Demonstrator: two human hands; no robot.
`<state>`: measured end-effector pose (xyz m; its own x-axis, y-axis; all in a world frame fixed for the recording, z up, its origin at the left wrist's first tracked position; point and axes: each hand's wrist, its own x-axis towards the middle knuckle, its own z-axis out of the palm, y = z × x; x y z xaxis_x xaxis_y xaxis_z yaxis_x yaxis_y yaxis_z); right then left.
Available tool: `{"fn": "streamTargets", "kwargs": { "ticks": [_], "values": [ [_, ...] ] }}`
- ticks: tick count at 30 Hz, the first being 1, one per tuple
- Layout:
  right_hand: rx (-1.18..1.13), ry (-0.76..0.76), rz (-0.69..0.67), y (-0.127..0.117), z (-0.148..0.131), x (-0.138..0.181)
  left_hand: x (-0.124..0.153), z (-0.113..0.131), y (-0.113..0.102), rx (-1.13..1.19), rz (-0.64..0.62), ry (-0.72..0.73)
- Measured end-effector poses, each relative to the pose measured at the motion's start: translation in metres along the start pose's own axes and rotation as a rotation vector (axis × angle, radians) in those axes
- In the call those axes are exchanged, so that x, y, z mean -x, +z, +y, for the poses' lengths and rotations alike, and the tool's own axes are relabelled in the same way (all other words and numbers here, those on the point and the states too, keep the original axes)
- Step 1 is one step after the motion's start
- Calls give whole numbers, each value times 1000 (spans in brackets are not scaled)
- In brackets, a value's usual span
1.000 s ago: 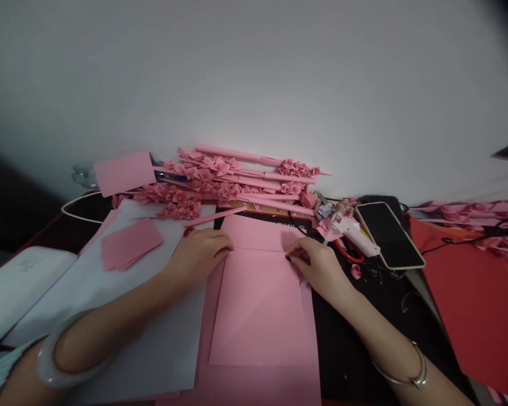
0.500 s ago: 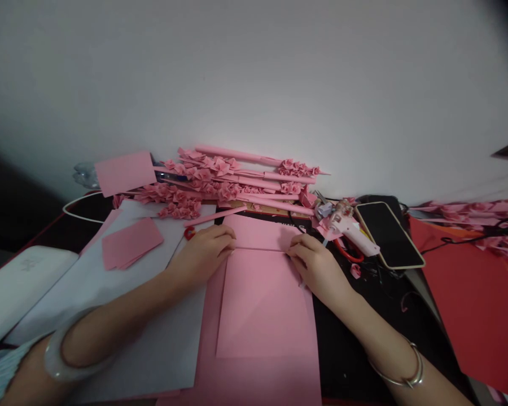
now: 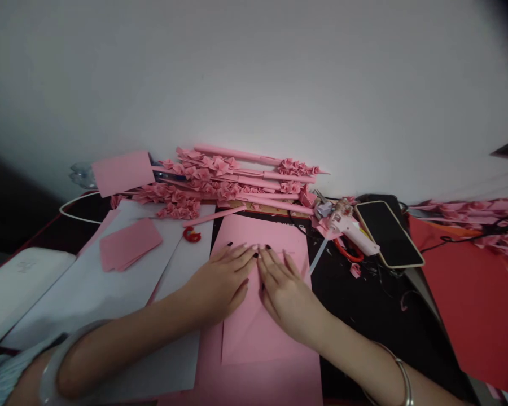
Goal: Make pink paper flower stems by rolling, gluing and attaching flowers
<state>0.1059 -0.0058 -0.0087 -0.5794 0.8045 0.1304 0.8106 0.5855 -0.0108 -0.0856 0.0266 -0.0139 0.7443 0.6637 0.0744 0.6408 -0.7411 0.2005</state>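
A folded pink paper sheet (image 3: 254,338) lies on a larger pink sheet (image 3: 279,383) in front of me. My left hand (image 3: 220,279) and my right hand (image 3: 281,285) rest side by side on it, fingers stretched flat and pressing along its far fold. The fingertips nearly meet at the middle of the fold. Neither hand holds anything.
White paper sheets (image 3: 105,293) with small pink cards (image 3: 129,243) lie at the left. A heap of pink paper flowers and rolled stems (image 3: 228,183) lines the wall. A glue gun (image 3: 351,228), a phone (image 3: 387,232) and red paper (image 3: 474,304) sit at the right.
Both hands have moved from the outer ends of the fold to its middle and now lie flat on the pink sheet. The folded sheet sits slightly nearer the wall.
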Motion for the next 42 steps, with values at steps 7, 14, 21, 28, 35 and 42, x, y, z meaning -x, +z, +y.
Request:
{"fn": "streamTargets", "kwargs": {
  "ticks": [7, 14, 21, 28, 35, 42],
  "values": [
    [-11, 105, 54, -11, 21, 4, 5, 3, 2, -82, 16, -56],
    [122, 202, 95, -9, 46, 9, 12, 1, -17, -161, -56, -132],
    [-314, 217, 254, -3, 61, 0, 6, -14, -29, -37, 85, -188],
    [-500, 287, 194, -5, 69, -3, -2, -27, -27, 116, 72, -245],
    [-512, 264, 213, -6, 67, -3, -3, -30, -24, 329, 93, -209],
    [-402, 245, 211, -4, 62, -1, -4, -31, -22, 171, 78, -207]
  ]
}}
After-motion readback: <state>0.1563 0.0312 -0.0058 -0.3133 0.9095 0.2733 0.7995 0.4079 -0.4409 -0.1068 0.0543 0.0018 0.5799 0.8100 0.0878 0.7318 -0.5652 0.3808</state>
